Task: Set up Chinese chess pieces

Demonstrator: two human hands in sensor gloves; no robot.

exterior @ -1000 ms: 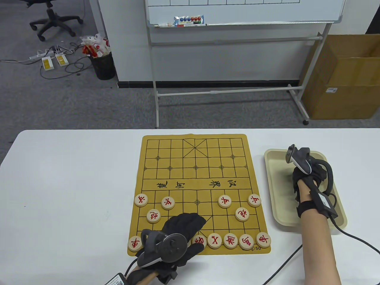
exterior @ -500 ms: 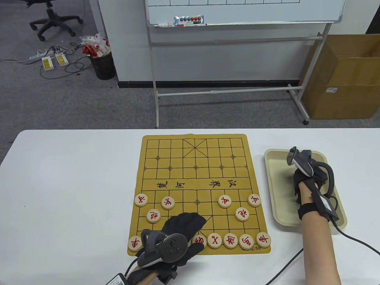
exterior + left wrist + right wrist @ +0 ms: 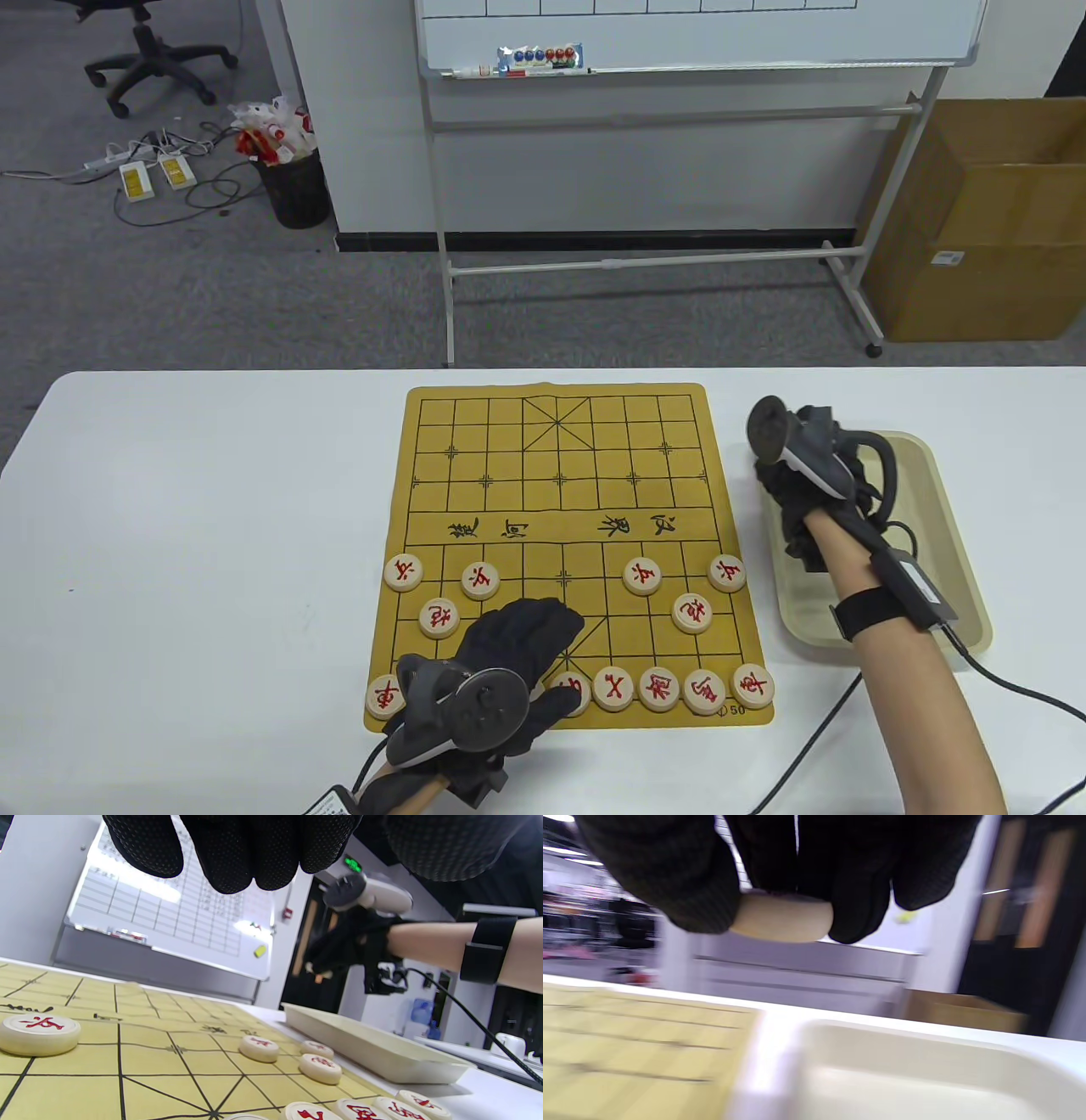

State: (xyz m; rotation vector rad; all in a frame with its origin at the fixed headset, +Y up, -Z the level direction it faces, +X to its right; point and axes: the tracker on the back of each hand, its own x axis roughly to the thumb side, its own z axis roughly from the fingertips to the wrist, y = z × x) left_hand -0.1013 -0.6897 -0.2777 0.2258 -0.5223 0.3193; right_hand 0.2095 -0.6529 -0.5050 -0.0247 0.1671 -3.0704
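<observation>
A yellow chess board [image 3: 560, 475] lies on the white table, with several round wooden pieces with red characters on its near half. My right hand [image 3: 785, 497] is raised over the left rim of the beige tray [image 3: 942, 526] and pinches one wooden piece [image 3: 780, 916] between thumb and fingers. It also shows in the left wrist view [image 3: 339, 950]. My left hand [image 3: 517, 645] rests palm down on the board's near rows, its fingers [image 3: 237, 853] held together and holding nothing that I can see. It hides part of the bottom row.
The board's far half [image 3: 556, 441] carries no pieces. A whiteboard stand [image 3: 645, 255] and a cardboard box [image 3: 993, 229] stand on the floor behind the table. The right hand's cable [image 3: 1010, 679] trails across the table at the right.
My right hand has lifted out of the tray and moved left toward the board with a piece in its fingers. The left hand has barely shifted.
</observation>
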